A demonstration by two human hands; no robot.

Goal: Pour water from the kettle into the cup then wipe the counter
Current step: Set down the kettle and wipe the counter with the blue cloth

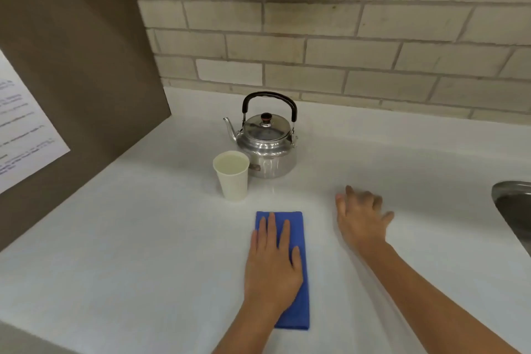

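One blue cloth (293, 267) lies folded into a long strip on the white counter (129, 238), and your left hand (273, 264) rests flat on top of it. Your fingers (271, 227) lie straight and slightly spread, tips toward 12 o'clock, stopping just short of the strip's far edge; the cloth shows past them on the 3 o'clock side and runs back under your palm toward 6 o'clock. At 11 o'clock from the cloth, near but apart, the paper cup (231, 174) stands upright with water inside. The metal kettle (265, 141) sits just beside it at 1 o'clock, lid on, handle up, spout toward 9 o'clock. Your right hand (360, 218) is at 3 o'clock from the cloth, apart from it, empty, fingers loosely spread low over the counter. A sink (514, 210) edge shows at far right.
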